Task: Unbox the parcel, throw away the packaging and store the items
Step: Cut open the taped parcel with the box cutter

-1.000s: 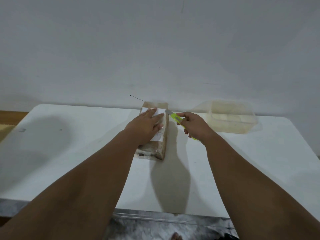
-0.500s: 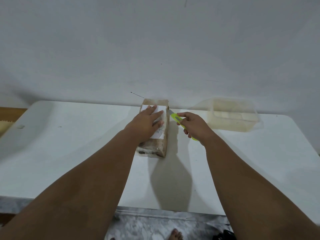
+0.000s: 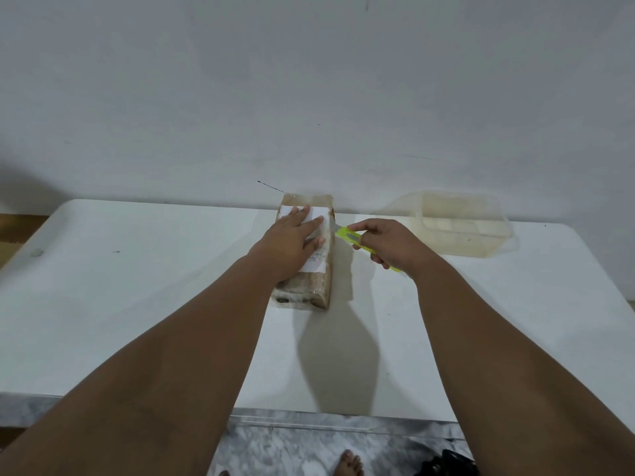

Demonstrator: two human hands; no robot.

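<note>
- Wall fills the upper half of your view, plain and pale, with a thin dark mark just above the far table edge.
- Your table is white, its far edge against the wall and its near edge in front of you; the shadow of your arms falls across its middle.
- Floor shows below the near edge, grey and mottled, with a bare foot on it.
- Your tub sits at the far right of the table, clear plastic, well apart from the parcel and near the wall.
- The parcel lies lengthwise at the table's middle, far end near the wall. It is brown and wrapped in clear film, and has a white label on top.
- Your left hand lies flat on the parcel, fingers spread wide over the label and pressing down.
- Your right hand is just to the right of the parcel, closed around the knife.
- The knife is yellow-green; its front end points left at the parcel's upper right edge. You cannot tell from here whether the blade tip touches the wrapping.
</note>
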